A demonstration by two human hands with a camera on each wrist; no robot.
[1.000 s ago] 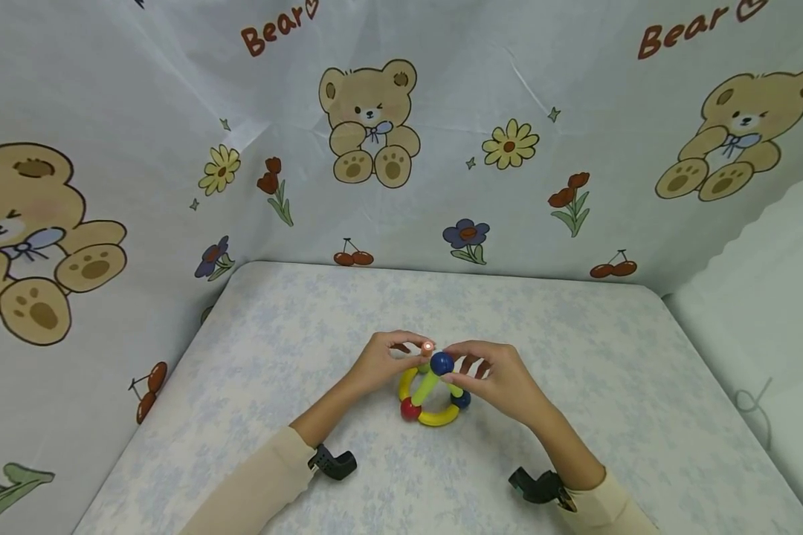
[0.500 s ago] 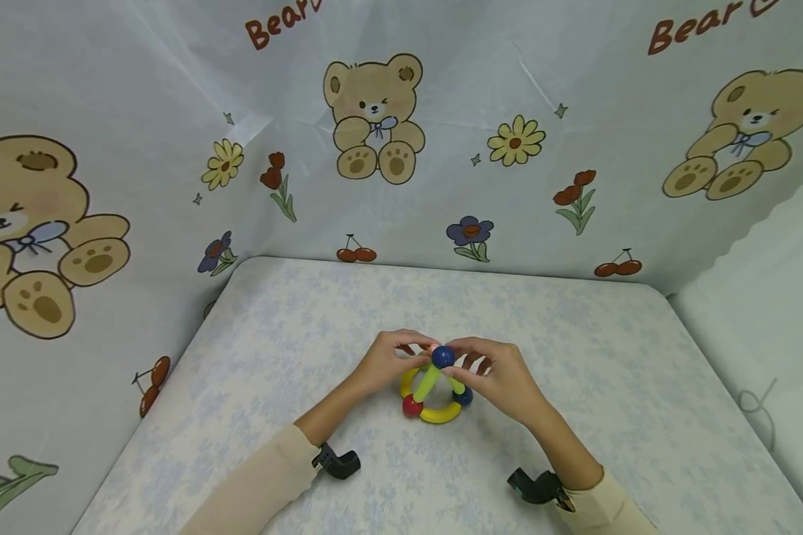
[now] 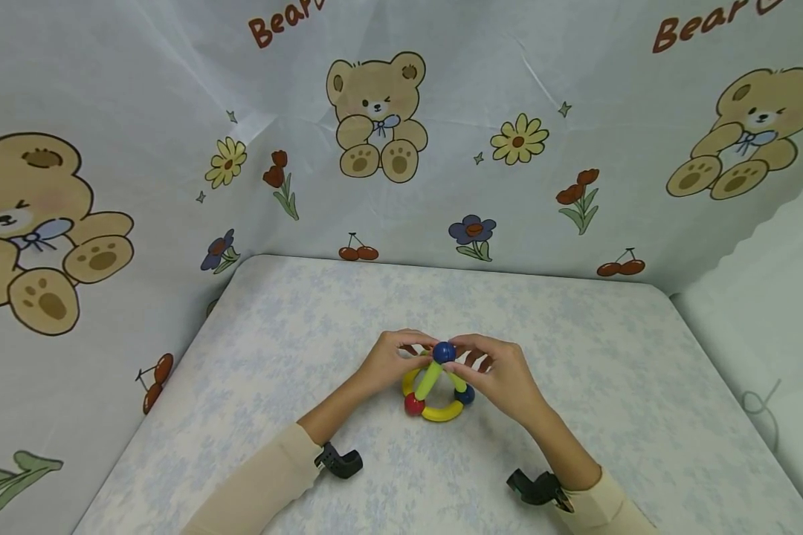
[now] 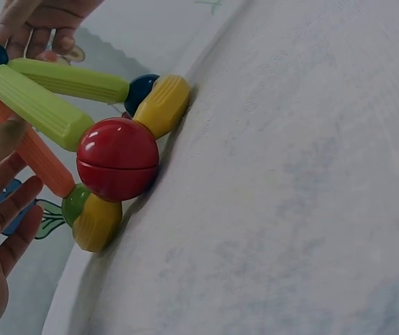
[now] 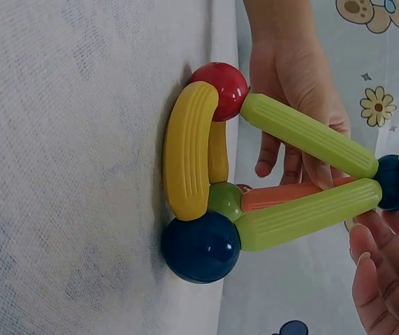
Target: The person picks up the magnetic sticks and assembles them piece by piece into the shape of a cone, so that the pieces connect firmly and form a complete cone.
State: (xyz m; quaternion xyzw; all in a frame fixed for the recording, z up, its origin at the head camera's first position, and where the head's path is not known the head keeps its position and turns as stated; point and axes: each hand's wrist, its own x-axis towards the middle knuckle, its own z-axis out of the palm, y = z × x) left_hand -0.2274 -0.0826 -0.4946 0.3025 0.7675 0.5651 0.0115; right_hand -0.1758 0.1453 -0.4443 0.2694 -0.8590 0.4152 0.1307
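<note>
A pyramid-like frame of toy sticks and balls stands on the table. My right hand (image 3: 498,373) pinches the blue ball (image 3: 444,352) at its top. Two light green sticks (image 5: 311,136) slope from this ball down to a red ball (image 3: 414,404) and a dark blue ball (image 5: 200,246). My left hand (image 3: 387,362) holds the orange stick (image 4: 45,157) between thumb and fingers. Its lower end meets a green ball (image 5: 225,200), and its upper end reaches the top ball in the right wrist view. Curved yellow pieces (image 3: 444,412) join the base balls.
The pale blue patterned table (image 3: 294,312) reaches back to a hanging cloth (image 3: 442,96) printed with bears and flowers. Black wrist devices (image 3: 340,462) sit on both forearms. A thin cord (image 3: 763,405) lies at the far right.
The orange stick's upper end, seen beside the top blue ball before, has come against it and is now hidden behind it in the head view. Both hands keep their holds.
</note>
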